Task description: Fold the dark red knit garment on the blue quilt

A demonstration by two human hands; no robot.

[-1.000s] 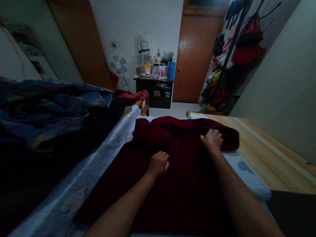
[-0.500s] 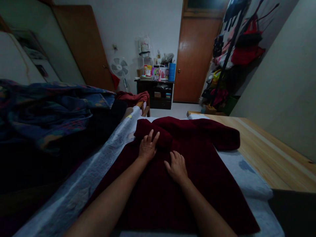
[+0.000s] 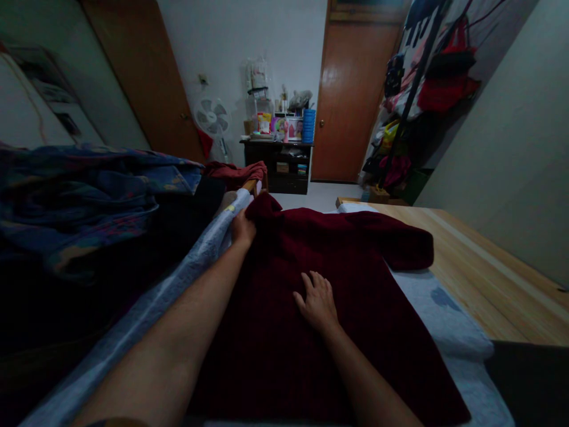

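Note:
A dark red sleeved garment lies spread over a pale patterned cloth, with one sleeve stretched out to the right. At the garment's upper left, my left hand is closed on its sleeve side, which bunches up and stands raised there. The tips of those fingers are hidden by the fabric. My right hand rests palm down on the middle of the garment, its fingers spread and holding nothing.
Rumpled blue patterned clothing is piled on the left. A wooden surface runs along the right. Farther back stand a fan, a dark cabinet and a brown door. Bags hang at the right wall.
My left hand has moved forward and left from the folded part to the garment's upper left edge, pulling that part outward. My right hand stays in nearly the same place.

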